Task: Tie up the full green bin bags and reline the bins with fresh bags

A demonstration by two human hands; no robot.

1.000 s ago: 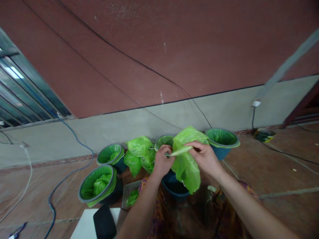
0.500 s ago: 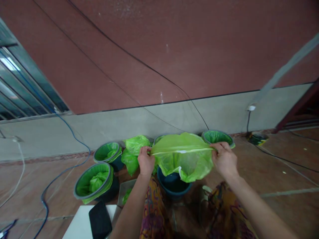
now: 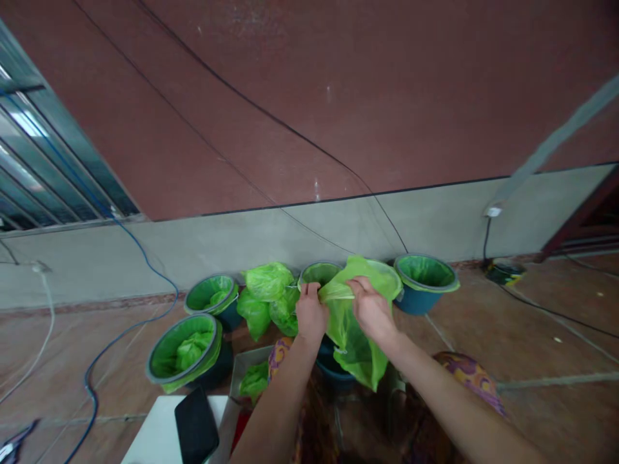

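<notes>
I hold a thin light-green plastic bag (image 3: pixel 355 341) up in front of me with both hands. My left hand (image 3: pixel 311 314) pinches its top edge on the left. My right hand (image 3: pixel 371 309) grips the same edge close beside it, fingers closed. The bag hangs down over a dark blue pot (image 3: pixel 333 374) between my knees, which is mostly hidden by the bag and my arms.
Several blue pots lined with green bags stand along the wall: one at the left front (image 3: pixel 184 351), one behind it (image 3: pixel 213 296), one at the right (image 3: pixel 425 277). Crumpled green bags (image 3: pixel 265 293) lie between them. A black phone (image 3: pixel 196 425) rests on a white surface. Cables cross the floor at the left.
Half a second ago my hands were spread wide, stretching the bag's mouth open. They have come back together, and the bag hangs narrow and long again.
</notes>
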